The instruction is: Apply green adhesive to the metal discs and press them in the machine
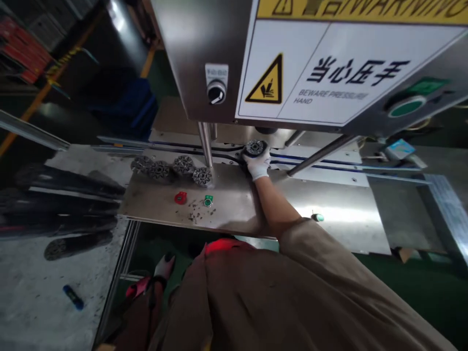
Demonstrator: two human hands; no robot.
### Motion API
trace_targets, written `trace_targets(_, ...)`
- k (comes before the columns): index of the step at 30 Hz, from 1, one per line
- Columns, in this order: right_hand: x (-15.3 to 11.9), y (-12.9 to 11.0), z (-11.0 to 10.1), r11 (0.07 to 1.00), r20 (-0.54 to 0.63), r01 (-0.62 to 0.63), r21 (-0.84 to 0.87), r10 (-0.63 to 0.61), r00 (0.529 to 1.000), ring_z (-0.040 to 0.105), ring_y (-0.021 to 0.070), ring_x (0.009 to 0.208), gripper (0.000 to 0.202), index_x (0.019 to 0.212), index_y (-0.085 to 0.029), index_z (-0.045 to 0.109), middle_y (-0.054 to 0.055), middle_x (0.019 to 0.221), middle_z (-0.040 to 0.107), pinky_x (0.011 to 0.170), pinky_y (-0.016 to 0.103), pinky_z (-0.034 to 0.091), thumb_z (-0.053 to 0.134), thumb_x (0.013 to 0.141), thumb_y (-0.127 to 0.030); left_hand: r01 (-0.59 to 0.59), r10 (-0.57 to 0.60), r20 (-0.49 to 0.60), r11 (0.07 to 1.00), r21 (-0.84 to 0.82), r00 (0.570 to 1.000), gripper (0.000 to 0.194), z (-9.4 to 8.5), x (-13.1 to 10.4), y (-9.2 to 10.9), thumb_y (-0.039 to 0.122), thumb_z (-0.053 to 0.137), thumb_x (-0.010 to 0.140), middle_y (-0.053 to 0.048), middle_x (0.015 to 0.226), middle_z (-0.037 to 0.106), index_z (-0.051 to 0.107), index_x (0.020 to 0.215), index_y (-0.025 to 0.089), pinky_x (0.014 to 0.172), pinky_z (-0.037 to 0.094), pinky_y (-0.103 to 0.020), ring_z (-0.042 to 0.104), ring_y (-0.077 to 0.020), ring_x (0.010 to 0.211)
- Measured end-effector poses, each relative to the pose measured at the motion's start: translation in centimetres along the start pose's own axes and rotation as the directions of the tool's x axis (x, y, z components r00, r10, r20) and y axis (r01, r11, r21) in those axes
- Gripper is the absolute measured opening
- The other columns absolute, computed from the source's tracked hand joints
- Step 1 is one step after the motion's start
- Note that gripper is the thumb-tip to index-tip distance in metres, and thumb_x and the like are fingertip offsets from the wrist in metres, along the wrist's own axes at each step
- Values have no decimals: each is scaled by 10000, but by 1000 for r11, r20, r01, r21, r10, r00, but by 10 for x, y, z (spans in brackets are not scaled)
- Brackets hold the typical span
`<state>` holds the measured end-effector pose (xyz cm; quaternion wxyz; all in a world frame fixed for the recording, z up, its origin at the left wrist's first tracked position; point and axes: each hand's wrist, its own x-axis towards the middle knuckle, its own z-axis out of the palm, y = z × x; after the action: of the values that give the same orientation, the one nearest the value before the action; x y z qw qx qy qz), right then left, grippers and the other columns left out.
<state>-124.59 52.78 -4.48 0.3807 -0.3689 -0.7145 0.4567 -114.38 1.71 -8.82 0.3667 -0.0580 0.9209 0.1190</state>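
My right hand (258, 163), in a white glove with dark fingers, is closed around a round dark part with a finned metal top (255, 147). It holds this part at the track below the press head. Several similar round finned metal parts (183, 165) stand on the steel bench (234, 200) to the left. Low beside the bench's front edge, what looks like my left hand (165, 265) wears a white glove with dark fingertips and a black band at the wrist. Its fingers are dim and blurred, and no object shows in them.
The press housing (215, 44) with a warning sign overhangs the track, on steel posts (321, 153). A red button (180, 197) and green buttons (208, 201) sit on the bench near dark crumbs. Long black cylinders (69, 212) lie on a grey table at left. Blue crates (120, 105) stand behind.
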Motion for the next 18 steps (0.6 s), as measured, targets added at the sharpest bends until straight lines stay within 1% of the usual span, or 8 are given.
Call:
trace_targets(3,9,0,9,999,-47,19,-27,-21,999,689,311,1150,866,1267,-178,556,129,1199,708,1119,553,523,902,490,-345,-13,17,53,997,-75,998,261,20,-21,44,213,614,973,-137,1213,748,709,1202,131,994,551,-310,715,-248,1159)
trace_targets(6,3,-9,-1,995,-62,103,10,-102,993,689,326,1167,852,1265,-174,539,158,1234,693,1123,561,522,887,516,-384,-126,146,103,975,-181,984,328,32,-42,82,167,655,888,-131,1272,739,731,1206,143,1035,531,-291,693,-255,1222)
trace_targets(8,-13,-22,-12,975,6,216,51,-217,976,692,338,1170,868,1290,-160,517,183,1250,683,1129,567,518,876,544,-422,-209,251,132,939,-272,959,306,32,-58,103,172,691,845,-102,1222,762,763,1143,175,1039,538,-312,707,-260,1186)
trace_targets(10,-44,-40,-24,925,155,364,112,-378,913,696,344,1171,873,1318,-171,502,184,1254,683,1118,575,530,864,586,-479,-263,325,111,888,-377,939,237,27,-78,122,241,729,830,-71,1148,783,786,1058,210,1046,541,-344,714,-270,1146)
trace_targets(12,-89,-62,-36,843,337,493,214,-537,773,692,347,1192,876,1352,-196,497,173,1271,685,1100,573,550,860,625,-523,-304,351,-18,783,-542,936,260,21,-102,137,359,743,847,-59,1165,774,779,1069,228,1101,511,-378,690,-271,1174)
trace_targets(14,-142,-83,-51,745,494,556,368,-664,562,681,349,1223,864,1381,-221,501,162,1298,684,1098,570,559,860,661,-537,-473,273,-395,350,-808,877,517,16,-128,148,458,789,829,-110,1308,716,713,1271,199,1147,483,-444,646,-299,1254)
trace_targets(16,-192,-100,-65,653,581,518,553,-747,321,673,355,1241,849,1387,-238,516,152,1305,687,1117,573,550,868,674,-537,-537,136,-551,-128,-834,823,798,15,-154,149,509,839,805,-145,1462,612,553,1494,225,1151,480,-481,604,-319,1327)
trace_targets(18,-236,-108,-77,602,619,392,696,-779,99,662,360,1258,853,1389,-248,529,146,1317,685,1141,577,533,882,671,-545,-558,-50,-582,-359,-748,812,966,23,-185,139,460,915,741,-155,1475,597,467,1567,233,1142,488,-492,592,-347,1344)
